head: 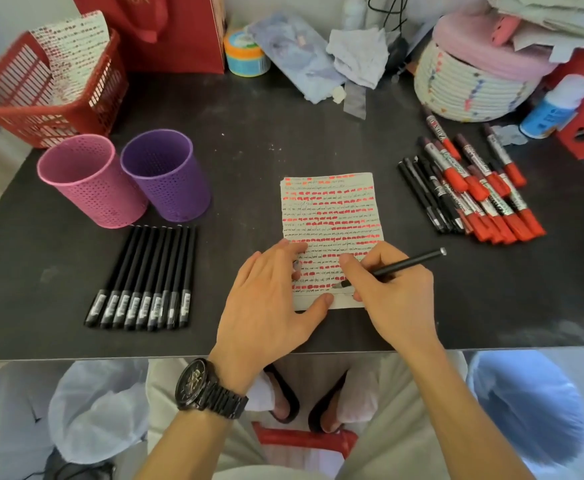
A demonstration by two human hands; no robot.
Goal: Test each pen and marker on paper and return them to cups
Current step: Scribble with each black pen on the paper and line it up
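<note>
Grips a black pen (408,263) in the right hand (391,296), fingers curled round the barrel, tip down on the near part of the paper (332,209), which lies at the middle of the dark table (249,133). Presses the left hand (270,296), fingers straight and spread, flat on the paper's near left corner, a black watch (200,386) on that wrist. Shows at far left a pink cup (89,181) and a purple cup (167,174) upright side by side, a row of black pens (145,278) lying just near of them, and at right a heap of red markers and black pens (474,188), well apart from the cups.
</note>
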